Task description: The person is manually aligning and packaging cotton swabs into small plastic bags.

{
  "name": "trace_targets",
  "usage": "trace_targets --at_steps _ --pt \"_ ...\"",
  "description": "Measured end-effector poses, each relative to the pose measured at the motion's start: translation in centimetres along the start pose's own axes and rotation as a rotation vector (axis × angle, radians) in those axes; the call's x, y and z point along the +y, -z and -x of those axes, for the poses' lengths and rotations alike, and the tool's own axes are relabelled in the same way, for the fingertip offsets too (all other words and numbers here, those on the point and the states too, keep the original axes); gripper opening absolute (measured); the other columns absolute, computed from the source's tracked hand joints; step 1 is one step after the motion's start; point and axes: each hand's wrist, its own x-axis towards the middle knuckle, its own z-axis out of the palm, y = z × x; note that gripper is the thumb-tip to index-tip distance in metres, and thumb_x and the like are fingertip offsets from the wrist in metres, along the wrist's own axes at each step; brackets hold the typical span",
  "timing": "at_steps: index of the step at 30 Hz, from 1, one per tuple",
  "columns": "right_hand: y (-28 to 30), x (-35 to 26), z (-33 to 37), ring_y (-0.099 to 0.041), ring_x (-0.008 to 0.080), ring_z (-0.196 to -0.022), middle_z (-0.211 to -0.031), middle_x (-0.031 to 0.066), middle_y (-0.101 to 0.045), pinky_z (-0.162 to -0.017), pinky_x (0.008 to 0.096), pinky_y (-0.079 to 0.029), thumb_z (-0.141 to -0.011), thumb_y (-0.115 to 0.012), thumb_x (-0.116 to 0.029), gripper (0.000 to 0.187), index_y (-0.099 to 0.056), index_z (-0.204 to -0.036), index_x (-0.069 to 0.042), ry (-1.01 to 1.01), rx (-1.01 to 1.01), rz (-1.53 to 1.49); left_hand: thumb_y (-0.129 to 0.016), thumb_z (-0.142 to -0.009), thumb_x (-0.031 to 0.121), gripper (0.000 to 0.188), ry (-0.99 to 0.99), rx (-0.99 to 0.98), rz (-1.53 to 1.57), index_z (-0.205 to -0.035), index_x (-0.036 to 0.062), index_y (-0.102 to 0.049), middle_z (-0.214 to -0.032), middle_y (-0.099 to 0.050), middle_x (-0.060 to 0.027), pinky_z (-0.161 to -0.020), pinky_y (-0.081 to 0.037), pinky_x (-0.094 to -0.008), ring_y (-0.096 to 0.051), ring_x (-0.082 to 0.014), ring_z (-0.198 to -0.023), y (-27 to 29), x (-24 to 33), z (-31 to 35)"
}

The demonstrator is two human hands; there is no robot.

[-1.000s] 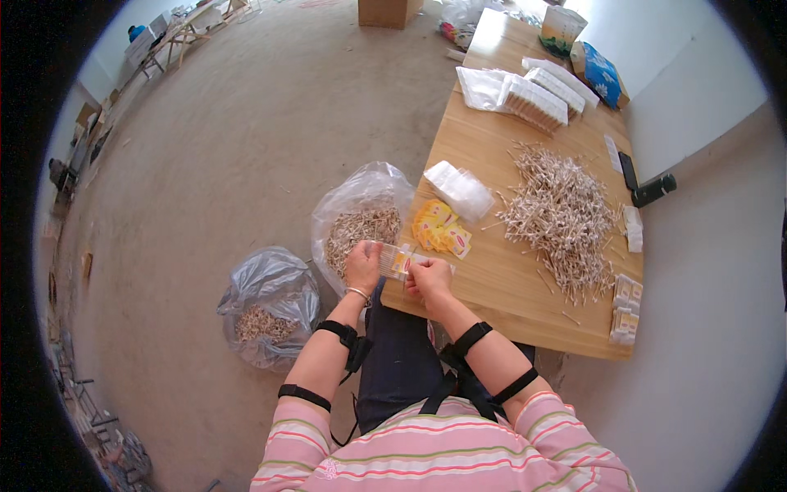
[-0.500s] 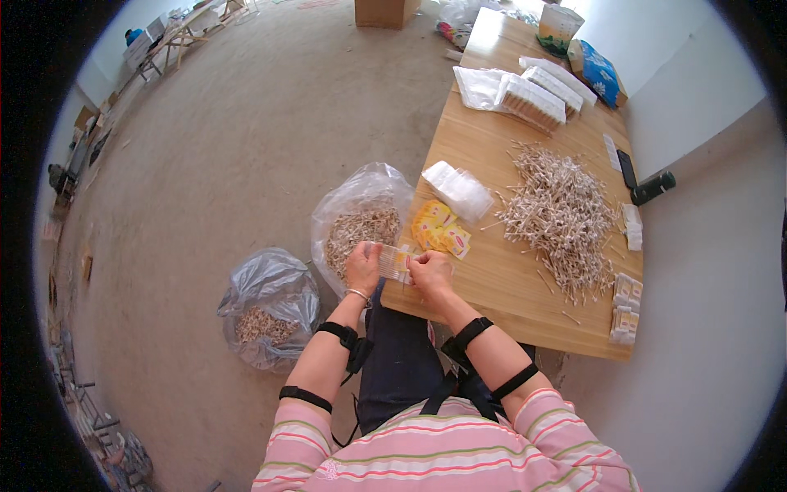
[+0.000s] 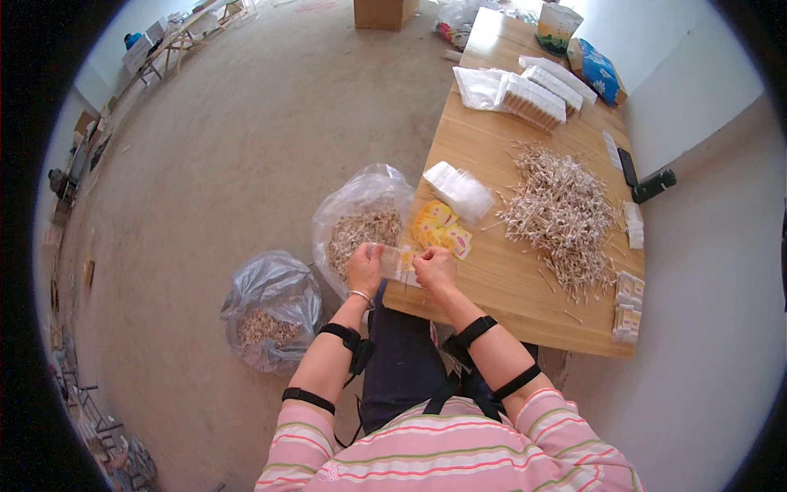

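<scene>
Over the near left corner of the wooden table, my left hand [image 3: 365, 266] grips one end of a small transparent plastic bag [image 3: 392, 261]. Thin cotton swabs and a bit of yellow card show through it. My right hand [image 3: 435, 268] is closed in a pinch at the bag's other end; its fingertips partly hide what they hold. Just beyond lie several yellow printed cards [image 3: 441, 230] and a stack of empty plastic bags [image 3: 459, 190]. A large heap of loose cotton swabs [image 3: 561, 217] covers the table to the right.
Two plastic sacks of swabs, a larger one [image 3: 361, 234] and a smaller one [image 3: 270, 316], stand on the floor at left. Filled packs [image 3: 627, 307] sit by the table's right edge, near a phone [image 3: 627, 167] and dark green bottle [image 3: 653, 186]. Bundled packs [image 3: 531, 98] lie farther back.
My right hand has shifted slightly at its end of the bag, and the bag's contents look less spread out. My left hand keeps its hold almost in place.
</scene>
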Motion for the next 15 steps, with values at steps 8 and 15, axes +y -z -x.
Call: trace_targets --at_steps 8,15 --pt "1.7 -1.9 1.0 -0.056 0.0143 -0.047 -0.061 0.0089 -0.059 -0.039 0.0262 -0.045 -0.079 -0.067 -0.014 0.019 -0.055 -0.072 -0.001 -0.162 -0.192 -0.316 -0.057 -0.089 0.039 0.036 0.000 0.014 0.032 -0.089 0.0034 -0.063 -0.077 -0.065 -0.0132 -0.065 -0.046 -0.0345 -0.062 -0.0255 -0.071 0.0 -0.7 -0.1" --pt "1.2 -1.5 0.9 -0.055 0.0136 -0.046 -0.062 0.0096 -0.059 -0.039 0.0252 -0.045 -0.081 -0.065 -0.012 0.017 -0.056 -0.073 -0.001 -0.201 -0.268 -0.357 -0.058 -0.089 0.040 0.037 0.015 0.003 0.023 -0.089 0.0031 -0.063 -0.076 -0.065 -0.0112 -0.065 -0.046 -0.0330 -0.062 -0.0219 -0.069 -0.1 -1.2 -0.3"
